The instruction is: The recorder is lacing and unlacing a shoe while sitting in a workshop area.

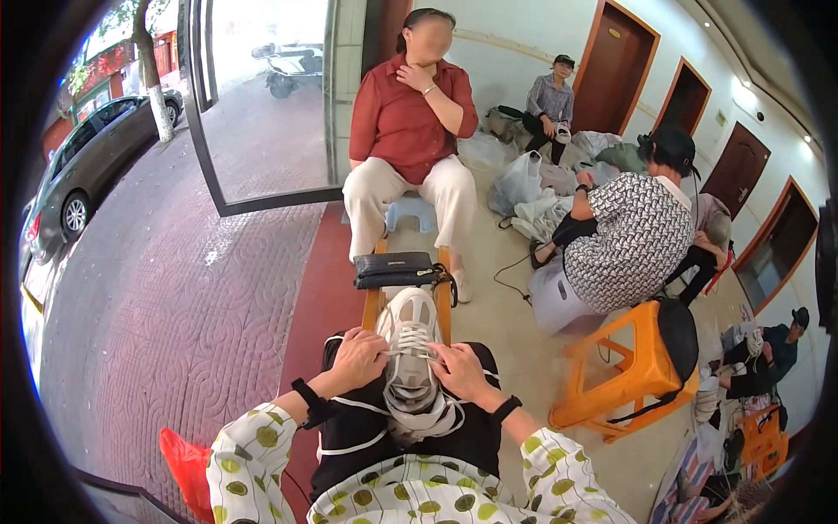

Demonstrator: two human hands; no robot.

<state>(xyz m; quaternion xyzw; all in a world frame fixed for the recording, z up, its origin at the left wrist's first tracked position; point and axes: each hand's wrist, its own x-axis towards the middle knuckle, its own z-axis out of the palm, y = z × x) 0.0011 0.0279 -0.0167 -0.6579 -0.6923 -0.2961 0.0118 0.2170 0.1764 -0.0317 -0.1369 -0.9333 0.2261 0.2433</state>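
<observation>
White cloth with green dots makes the shirt [397, 499] closest to the eye. Just past it, between the knees of the person's black pants [349, 432], is a pale sneaker [403, 307], toe pointing away. White laces [412, 336] cross its top. The left hand [356, 360] pinches the lace on one side with thumb and finger. The right hand [460, 370] pinches the lace on the other side. Near the shirt the sneaker is hard to make out, so that part may be a second shoe.

Past the toe, a black purse [393, 270] lies across two orange bars [370, 307]. Beyond it, a person in red [408, 118] sits on a small blue stool [408, 212].

To the right is an orange stool [648, 339] with something black on its seat. Behind it, a person in a patterned shirt [630, 234] sits low. Plastic bags [517, 182] lie farther back.

Off left are a glass door [266, 144] and, outside, a gray car [98, 144].
</observation>
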